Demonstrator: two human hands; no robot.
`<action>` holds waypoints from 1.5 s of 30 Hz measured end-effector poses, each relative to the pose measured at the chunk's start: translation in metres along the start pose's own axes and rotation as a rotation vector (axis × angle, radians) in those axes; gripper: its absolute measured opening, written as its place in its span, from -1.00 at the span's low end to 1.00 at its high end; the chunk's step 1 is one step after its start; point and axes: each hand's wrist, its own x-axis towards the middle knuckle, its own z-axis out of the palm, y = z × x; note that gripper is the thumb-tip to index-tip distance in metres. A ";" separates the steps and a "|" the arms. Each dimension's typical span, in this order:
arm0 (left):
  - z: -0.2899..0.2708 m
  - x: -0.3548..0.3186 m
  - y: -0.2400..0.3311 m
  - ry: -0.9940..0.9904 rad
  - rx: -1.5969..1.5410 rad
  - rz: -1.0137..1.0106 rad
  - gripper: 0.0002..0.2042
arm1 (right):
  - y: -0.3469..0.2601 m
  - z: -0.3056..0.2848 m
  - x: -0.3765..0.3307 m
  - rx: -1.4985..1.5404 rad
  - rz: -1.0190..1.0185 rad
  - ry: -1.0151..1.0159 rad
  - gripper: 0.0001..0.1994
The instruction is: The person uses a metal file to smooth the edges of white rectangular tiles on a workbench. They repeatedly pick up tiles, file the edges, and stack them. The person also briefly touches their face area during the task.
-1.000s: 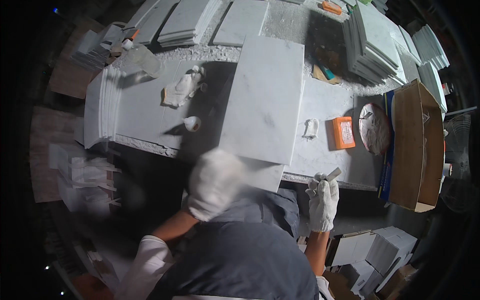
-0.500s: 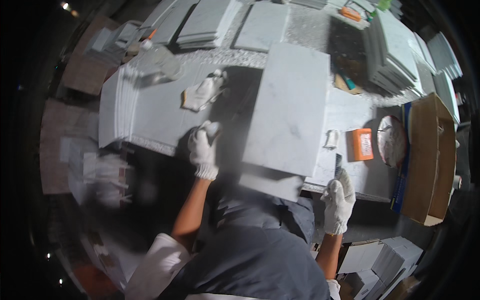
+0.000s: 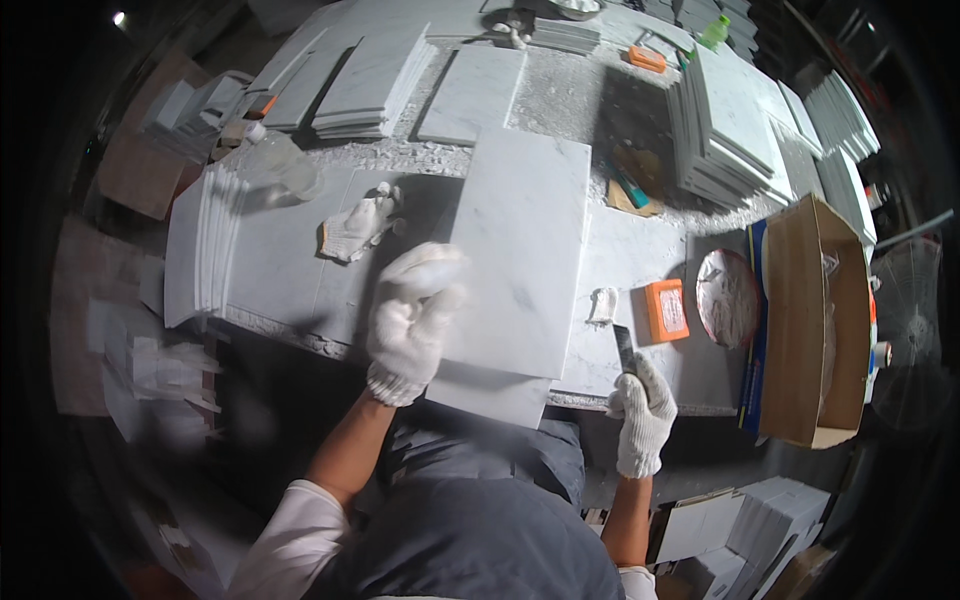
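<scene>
In a white knit glove, my left hand (image 3: 408, 325) is curled around something pale that I cannot make out, over the left edge of a white marble-look slab (image 3: 520, 250). That slab lies lengthwise before me, on top of another slab (image 3: 485, 392) whose near end juts out toward my body. My right hand (image 3: 645, 420), gloved too, grips a flat dark-bladed scraper (image 3: 624, 345), its blade pointing up and away at the table's front edge. Beyond the blade are a small white crumpled item (image 3: 603, 306) and an orange box (image 3: 666, 310).
A loose glove (image 3: 358, 225) and a clear plastic bottle (image 3: 280, 165) lie at left, near upright slabs (image 3: 200, 245). At right stand a round container of whitish paste (image 3: 727, 298) and an open cardboard box (image 3: 825, 320). Slab stacks (image 3: 715, 130) line the back; a green-handled tool (image 3: 630, 188) lies nearby.
The whole view has shifted. My left hand has come up and right to the slab's left edge. My right hand still holds the scraper, whose blade now shows more clearly.
</scene>
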 end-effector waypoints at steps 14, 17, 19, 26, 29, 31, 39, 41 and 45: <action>0.032 0.010 -0.010 0.085 -0.139 -0.196 -0.39 | 0.010 -0.119 0.086 -0.458 -0.302 0.425 -0.69; 0.032 0.010 -0.011 0.093 -0.149 -0.174 -0.39 | 0.013 -0.119 0.102 -0.559 -0.341 0.417 -0.71; 0.033 0.010 -0.012 0.101 -0.111 -0.158 -0.41 | 0.011 -0.118 0.109 -0.601 -0.346 0.393 -0.72; 0.037 0.010 -0.008 0.063 -0.100 -0.137 -0.43 | 0.001 -0.112 0.121 -0.495 -0.155 0.361 -0.75; 0.037 0.010 -0.007 0.061 -0.067 -0.135 -0.43 | 0.000 -0.111 0.125 -0.496 -0.119 0.346 -0.71; 0.036 0.010 -0.007 0.070 -0.130 -0.180 -0.45 | 0.000 -0.111 0.126 -0.419 -0.079 0.327 -0.70; 0.037 0.011 -0.008 0.097 -0.128 -0.152 -0.49 | 0.004 -0.115 0.122 -0.174 0.042 0.300 -0.66; 0.037 0.011 -0.008 0.098 -0.133 -0.138 -0.49 | 0.006 -0.116 0.123 -0.149 0.061 0.310 -0.66; 0.036 0.010 -0.008 0.076 -0.157 -0.191 -0.43 | 0.007 -0.113 0.122 -0.155 -0.067 0.363 -0.64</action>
